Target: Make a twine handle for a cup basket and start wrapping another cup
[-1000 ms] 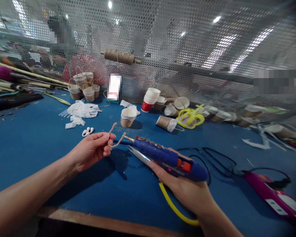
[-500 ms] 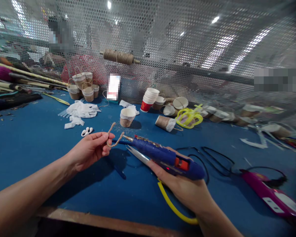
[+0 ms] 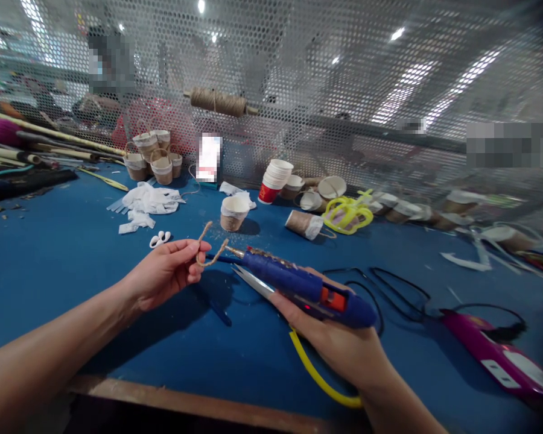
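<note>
My left hand (image 3: 174, 268) pinches a short, bent piece of twine (image 3: 213, 261) between thumb and fingers. One end of the twine is at the metal tip of a blue hot glue gun (image 3: 289, 274); whether they touch I cannot tell. My right hand (image 3: 339, 340) is wrapped round the glue gun, whose small red light is lit. Scissors with a yellow handle (image 3: 319, 377) show below the gun, their blades pointing left; they seem held in the same hand. Just beyond stands a small twine-wrapped cup (image 3: 234, 216) with a white fabric rim.
Another wrapped cup (image 3: 303, 224) lies on its side. Stacked paper cups (image 3: 275, 181), a phone (image 3: 209, 158), white lace (image 3: 149, 199) and several handled cups (image 3: 156, 158) stand further back. A purple power strip (image 3: 493, 355) and black cable (image 3: 400, 292) lie right.
</note>
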Available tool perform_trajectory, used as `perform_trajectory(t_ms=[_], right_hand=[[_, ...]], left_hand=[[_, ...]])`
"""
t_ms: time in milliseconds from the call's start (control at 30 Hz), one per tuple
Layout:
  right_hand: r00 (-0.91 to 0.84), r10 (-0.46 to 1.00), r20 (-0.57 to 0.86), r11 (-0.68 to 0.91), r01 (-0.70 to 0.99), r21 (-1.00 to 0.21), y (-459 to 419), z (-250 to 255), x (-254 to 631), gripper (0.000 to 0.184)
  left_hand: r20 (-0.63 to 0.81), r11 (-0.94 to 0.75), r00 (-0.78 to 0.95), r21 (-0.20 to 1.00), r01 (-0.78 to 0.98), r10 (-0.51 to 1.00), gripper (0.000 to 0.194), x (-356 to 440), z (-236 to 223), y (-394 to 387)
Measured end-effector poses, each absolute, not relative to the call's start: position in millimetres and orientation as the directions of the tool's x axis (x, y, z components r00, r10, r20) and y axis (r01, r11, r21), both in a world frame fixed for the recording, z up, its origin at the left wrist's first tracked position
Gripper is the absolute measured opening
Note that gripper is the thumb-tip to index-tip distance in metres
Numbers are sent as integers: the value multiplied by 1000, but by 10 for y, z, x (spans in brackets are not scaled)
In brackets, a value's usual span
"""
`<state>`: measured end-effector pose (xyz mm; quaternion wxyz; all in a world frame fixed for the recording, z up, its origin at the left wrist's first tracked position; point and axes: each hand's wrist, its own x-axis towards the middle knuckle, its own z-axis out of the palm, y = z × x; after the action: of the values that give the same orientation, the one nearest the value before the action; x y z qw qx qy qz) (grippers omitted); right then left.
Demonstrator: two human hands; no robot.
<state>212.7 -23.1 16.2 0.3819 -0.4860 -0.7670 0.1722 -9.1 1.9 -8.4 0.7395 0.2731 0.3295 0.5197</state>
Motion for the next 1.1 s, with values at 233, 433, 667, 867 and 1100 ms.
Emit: perform_trajectory(t_ms=[233, 433, 667, 867, 1100], right_hand=[[-221, 889, 401, 448, 602, -661, -237, 135, 2135, 14], [-250, 885, 393, 462, 583, -668, -231, 197, 2113, 19], [-258, 890, 375, 453, 585, -673, -215, 176, 2118, 19], [-237, 906, 351, 423, 560, -713, -223, 205, 2110, 18], [-241, 890, 386, 454, 542, -708, -226, 223, 2128, 18]], left_hand=[[-196, 309, 249, 746, -590, 949, 15, -93, -87, 19], [-201, 317, 254, 737, -597, 946, 15, -95, -95, 26], [-200, 320, 259, 733, -600, 945, 22, -86, -78, 26], [-190, 309, 255, 741, -596, 948, 22, -89, -79, 25], [-194, 297, 233, 758, -581, 953, 21, -94, -88, 34]])
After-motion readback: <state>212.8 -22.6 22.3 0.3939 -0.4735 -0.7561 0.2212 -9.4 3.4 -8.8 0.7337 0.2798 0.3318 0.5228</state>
